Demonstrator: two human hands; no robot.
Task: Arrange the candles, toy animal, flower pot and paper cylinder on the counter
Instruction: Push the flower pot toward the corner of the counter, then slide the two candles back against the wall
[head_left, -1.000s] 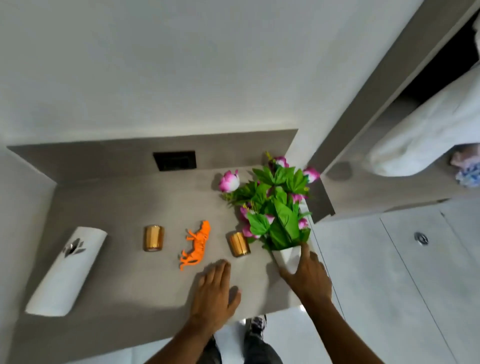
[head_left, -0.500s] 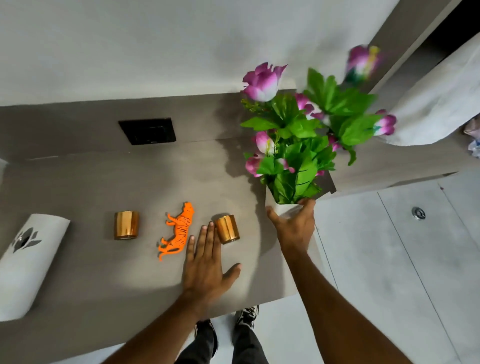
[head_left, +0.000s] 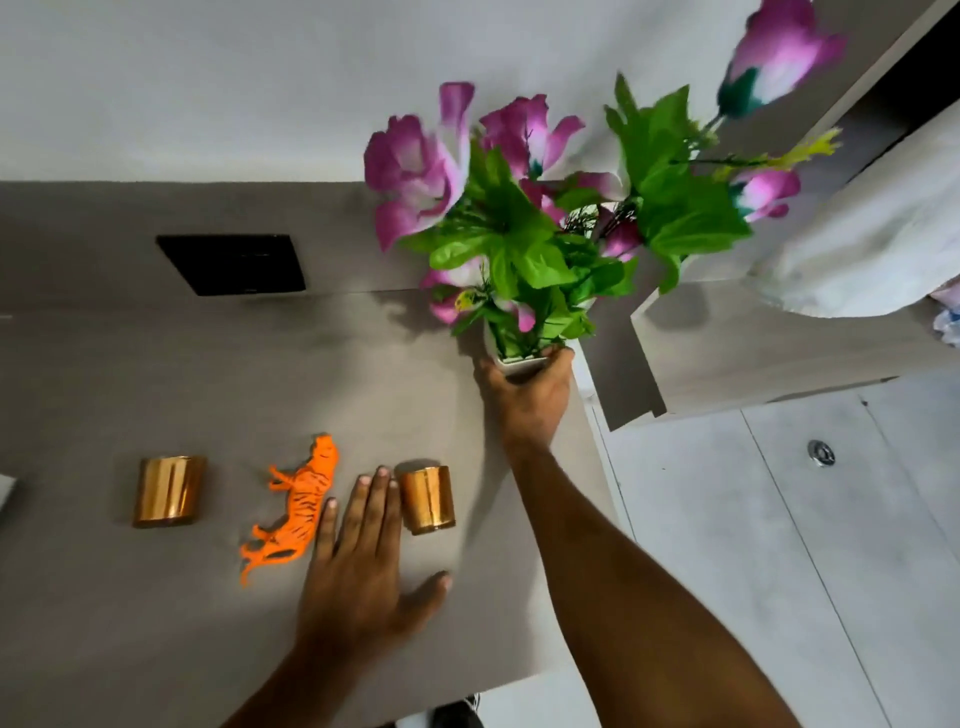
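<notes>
My right hand (head_left: 530, 397) grips the white flower pot (head_left: 519, 362) near the counter's right end; pink flowers and green leaves (head_left: 524, 244) rise from it toward the camera. My left hand (head_left: 363, 566) lies flat on the grey counter (head_left: 156, 623), fingers apart, holding nothing. Its fingertips sit between the orange toy tiger (head_left: 296, 509) and a gold candle (head_left: 427, 499). A second gold candle (head_left: 167, 491) stands further left. Only a white corner of the paper cylinder (head_left: 5, 491) shows at the left edge.
A black socket plate (head_left: 234, 264) sits on the back panel. The counter's right edge drops to a pale tiled floor (head_left: 779, 571) with a metal drain (head_left: 821, 452). A white cloth (head_left: 872, 249) hangs at the upper right.
My right hand has carried the flower pot from the counter's front right corner up and toward the back. My left hand slid forward between the tiger and the right candle. The view shifted right.
</notes>
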